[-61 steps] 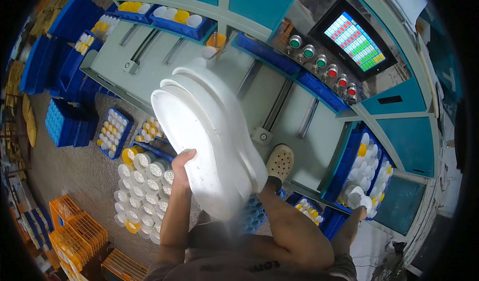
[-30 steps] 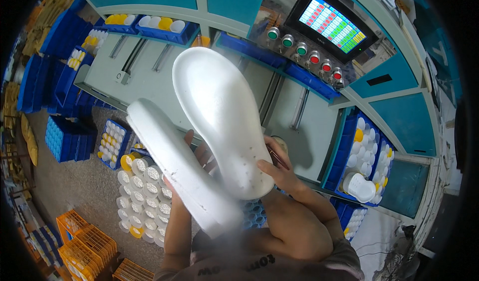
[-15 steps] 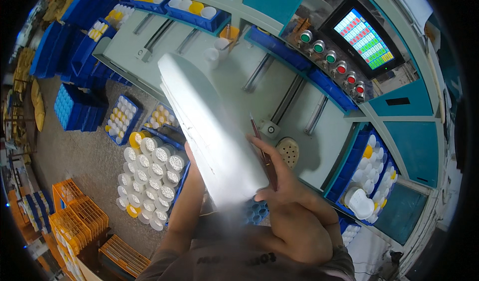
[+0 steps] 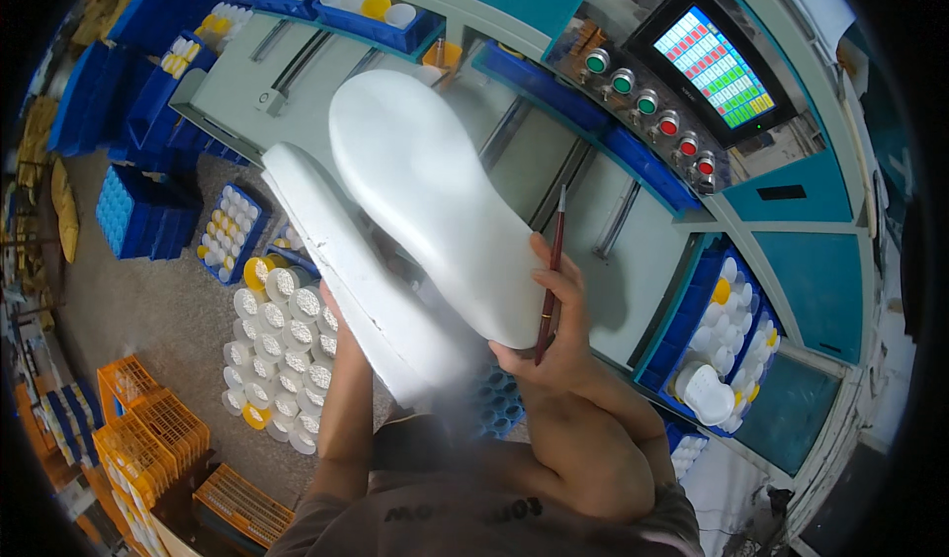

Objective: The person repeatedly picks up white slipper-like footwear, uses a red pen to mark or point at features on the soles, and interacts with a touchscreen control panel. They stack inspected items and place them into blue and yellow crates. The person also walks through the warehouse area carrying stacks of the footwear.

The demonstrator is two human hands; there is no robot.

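Two thick white shoe soles are held up side by side in front of me. The left sole (image 4: 331,251) is turned on edge, showing its side wall with a thin dark seam. My left hand (image 4: 334,308) grips it from behind, most of its fingers hidden. The right sole (image 4: 420,162) shows its smooth broad face, its wide end pointing up and away. My right hand (image 4: 561,325) is closed round its narrow end. The same hand also holds a slim paintbrush (image 4: 552,285) with a dark red handle, tip upward, along the sole's right edge.
Behind the soles lies a pale machine bed (image 4: 237,78) with metal rails. A control panel (image 4: 707,68) with a lit screen and round buttons is at upper right. White and yellow cups (image 4: 282,344) stand at left. Blue crates (image 4: 682,330) and orange baskets (image 4: 148,428) flank me.
The two soles, pressed together before, are now apart. The left one has moved left, while the right one has turned to show its broad face. The brush now stands more upright.
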